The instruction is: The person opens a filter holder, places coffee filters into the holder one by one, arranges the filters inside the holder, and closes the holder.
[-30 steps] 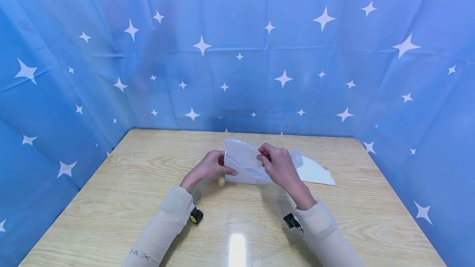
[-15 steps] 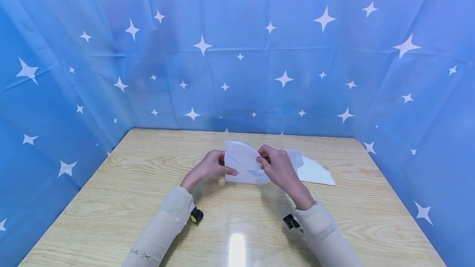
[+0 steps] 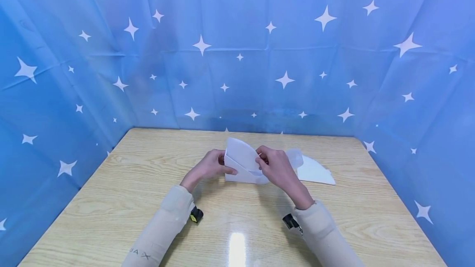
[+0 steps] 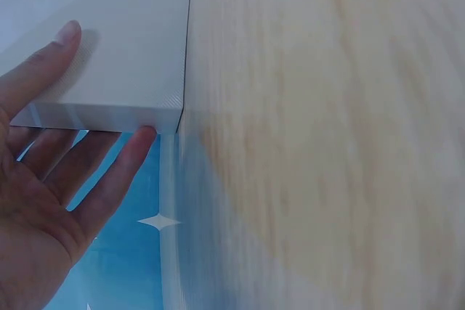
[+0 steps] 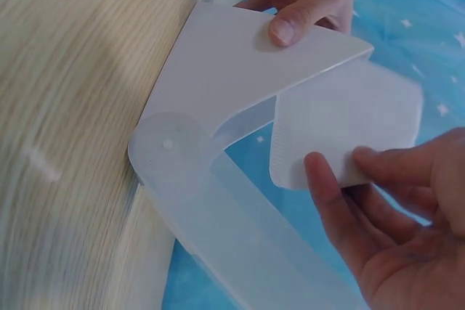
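Observation:
A white angled holder (image 3: 240, 172) stands on edge on the table, held at its left end by my left hand (image 3: 210, 165), thumb on the near face. In the left wrist view the fingers of my left hand (image 4: 65, 172) lie under its narrow side. My right hand (image 3: 276, 165) pinches a thin white sheet (image 3: 239, 153) that is partly inside the holder; the right wrist view shows the sheet (image 5: 341, 121) between thumb and fingers of my right hand (image 5: 399, 215). A translucent flap (image 5: 247, 230) is joined to the holder (image 5: 240, 63) at a round corner.
A white fan-shaped piece (image 3: 315, 172) lies on the wooden table (image 3: 111, 201) to the right of my right hand. Behind the table hangs a blue curtain (image 3: 237, 69) with white stars. Small black devices are strapped at both wrists.
The sheet's upper end has shifted slightly up and to the right since half a second ago, and my right hand has moved a little. My left hand keeps its place on the holder.

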A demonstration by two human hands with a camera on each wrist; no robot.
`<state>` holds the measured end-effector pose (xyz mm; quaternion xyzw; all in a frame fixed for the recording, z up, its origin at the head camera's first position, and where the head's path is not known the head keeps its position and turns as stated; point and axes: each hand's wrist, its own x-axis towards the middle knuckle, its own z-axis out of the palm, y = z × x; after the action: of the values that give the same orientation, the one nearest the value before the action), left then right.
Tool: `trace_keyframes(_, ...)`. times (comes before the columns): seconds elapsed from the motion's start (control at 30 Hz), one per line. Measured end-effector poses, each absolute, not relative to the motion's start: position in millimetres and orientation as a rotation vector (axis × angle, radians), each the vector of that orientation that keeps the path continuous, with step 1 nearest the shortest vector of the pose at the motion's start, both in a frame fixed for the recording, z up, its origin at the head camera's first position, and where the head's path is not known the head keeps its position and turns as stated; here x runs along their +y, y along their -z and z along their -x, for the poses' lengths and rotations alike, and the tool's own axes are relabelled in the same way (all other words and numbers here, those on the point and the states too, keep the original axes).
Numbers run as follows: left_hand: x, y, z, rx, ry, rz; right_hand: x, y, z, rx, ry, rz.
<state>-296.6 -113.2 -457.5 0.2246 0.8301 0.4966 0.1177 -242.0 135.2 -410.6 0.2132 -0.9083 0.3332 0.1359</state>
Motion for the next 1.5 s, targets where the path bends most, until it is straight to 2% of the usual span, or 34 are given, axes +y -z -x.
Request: trace_keyframes(1.5, -114, 457, 295, 2.421, -1.457, -0.701, 126, 421, 241, -2.681, -0.883, -0.605)
